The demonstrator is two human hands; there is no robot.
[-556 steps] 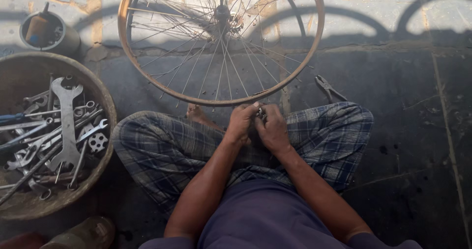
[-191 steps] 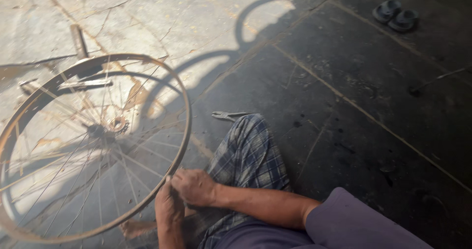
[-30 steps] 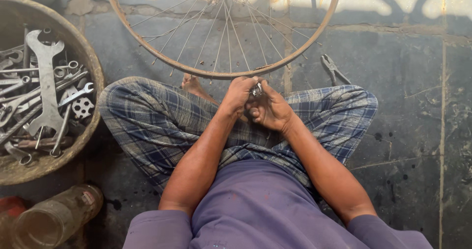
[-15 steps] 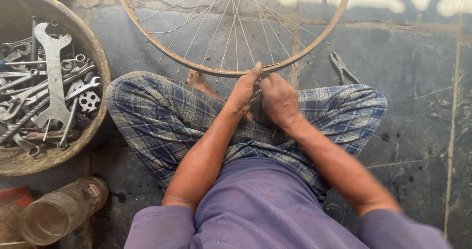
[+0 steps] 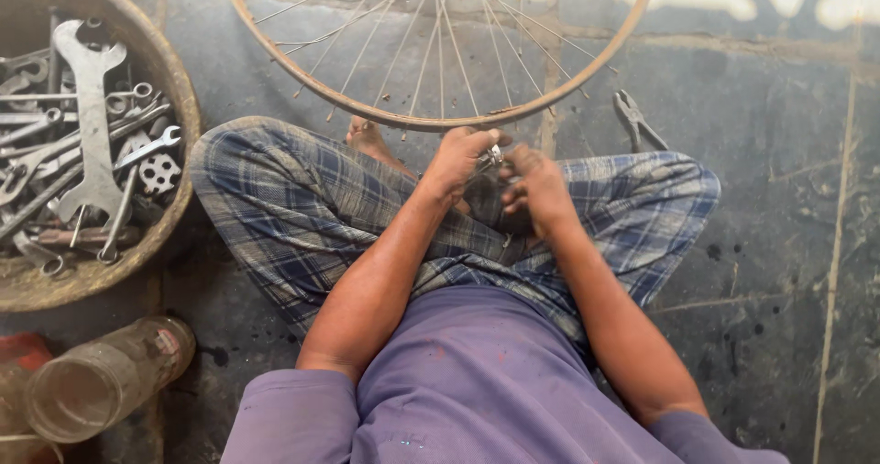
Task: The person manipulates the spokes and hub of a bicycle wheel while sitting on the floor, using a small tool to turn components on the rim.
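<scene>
From my side the picture is mostly dim, in even shade, and I see strong sunlight only along the top edge of the floor (image 5: 752,244), where it glares pale and curved shadows cross it. The wheel rim (image 5: 431,120) and the tools in the basin (image 5: 174,88) look sharp. The glass jar (image 5: 101,391) at the lower left is slightly soft.

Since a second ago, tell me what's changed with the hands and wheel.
Little. Both hands, left hand and right hand, stay together at the rim, working a small metal tool; the right has eased slightly down from it. The wheel, the pliers, the basin of spanners and the jar lie as before.
</scene>
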